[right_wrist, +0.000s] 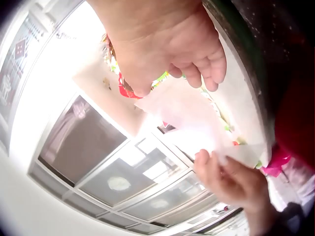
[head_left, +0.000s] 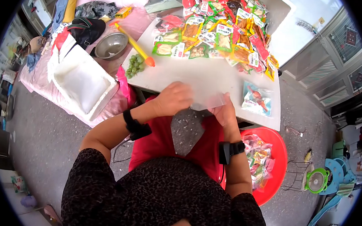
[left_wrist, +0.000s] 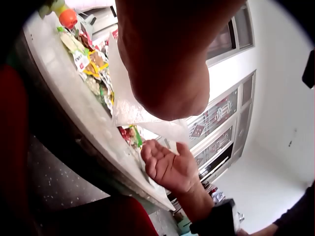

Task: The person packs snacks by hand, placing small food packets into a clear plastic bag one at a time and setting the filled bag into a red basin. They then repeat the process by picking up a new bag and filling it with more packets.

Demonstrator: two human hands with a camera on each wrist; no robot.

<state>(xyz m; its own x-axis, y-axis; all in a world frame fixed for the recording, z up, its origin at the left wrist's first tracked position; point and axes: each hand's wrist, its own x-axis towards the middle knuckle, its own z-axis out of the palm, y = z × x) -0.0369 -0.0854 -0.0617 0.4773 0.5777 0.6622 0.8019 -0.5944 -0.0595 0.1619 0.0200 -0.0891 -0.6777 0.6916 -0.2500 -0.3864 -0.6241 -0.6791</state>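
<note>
A clear plastic bag [head_left: 206, 103] spans the gap between the two hands at the table's near edge. My left hand [head_left: 174, 98] has its fingers curled at one side of it; in the right wrist view the left fingertips [right_wrist: 211, 164] pinch the film [right_wrist: 189, 110]. My right hand [head_left: 224, 112] is at the other side, palm turned up, fingers loosely bent and thumb apart, with the bag against its fingers. In the left wrist view the right palm [left_wrist: 172, 169] faces the camera below the film, while the left hand [left_wrist: 170, 78] is dark and close.
Colourful food packets [head_left: 225, 33] heap the table's far side; a blue-white packet [head_left: 256, 99] lies at right. Grapes [head_left: 135, 66] and a yellow stick [head_left: 135, 46] are at left. Beside the table stand a white foam box [head_left: 102, 104], a metal bowl [head_left: 111, 46] and a red basin [head_left: 281, 160] of packets.
</note>
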